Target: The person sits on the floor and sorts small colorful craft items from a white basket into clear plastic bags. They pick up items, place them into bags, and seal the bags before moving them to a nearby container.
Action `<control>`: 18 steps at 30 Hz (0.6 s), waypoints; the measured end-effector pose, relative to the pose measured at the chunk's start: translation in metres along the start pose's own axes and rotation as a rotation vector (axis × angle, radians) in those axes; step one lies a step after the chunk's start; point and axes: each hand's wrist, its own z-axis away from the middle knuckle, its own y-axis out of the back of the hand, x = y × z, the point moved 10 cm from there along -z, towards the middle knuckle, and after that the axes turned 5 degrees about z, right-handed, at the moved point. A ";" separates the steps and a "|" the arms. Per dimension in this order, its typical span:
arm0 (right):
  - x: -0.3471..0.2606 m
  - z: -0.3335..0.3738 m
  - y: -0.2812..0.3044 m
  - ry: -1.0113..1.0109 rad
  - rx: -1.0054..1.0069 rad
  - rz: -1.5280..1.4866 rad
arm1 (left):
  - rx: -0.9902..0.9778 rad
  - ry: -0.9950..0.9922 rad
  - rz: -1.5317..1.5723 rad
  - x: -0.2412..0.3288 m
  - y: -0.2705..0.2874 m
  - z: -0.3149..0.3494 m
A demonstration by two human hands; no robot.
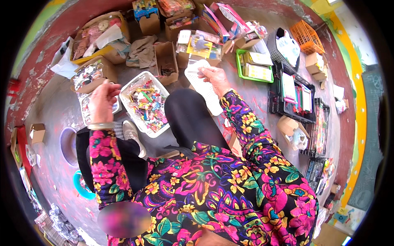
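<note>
Sorting small goods on a crowded floor.
Left hand (102, 100), fingers curled loosely on nothing, hovers beside the white basket of colourful trinkets (145, 102); right hand (216, 78) pinches a white perforated tray (204, 84) above the knee, and that thin grip could let it tip.

- Your sleeves (246, 123) are dark with big pink, yellow, blue and green flowers.
- Your trousers (188, 119) are black.
- The card (203, 84) in your right hand (215, 78) is white.
- The basket (144, 102) by your left hand (102, 100) is white, with bits of many colours inside.
- The floor (57, 110) is grey with red patches.
- One tray (240, 67) is green, one basket (307, 37) orange.
</note>
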 end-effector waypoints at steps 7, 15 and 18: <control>-0.175 0.043 -0.153 0.714 -0.135 0.575 | -0.143 -0.178 0.030 0.014 -0.050 0.020; -0.211 0.095 -0.252 1.124 -0.051 0.700 | -0.155 -0.300 0.363 0.036 -0.037 0.022; -0.193 0.081 -0.258 0.946 -0.204 0.525 | -0.176 -0.263 0.487 0.033 -0.034 0.020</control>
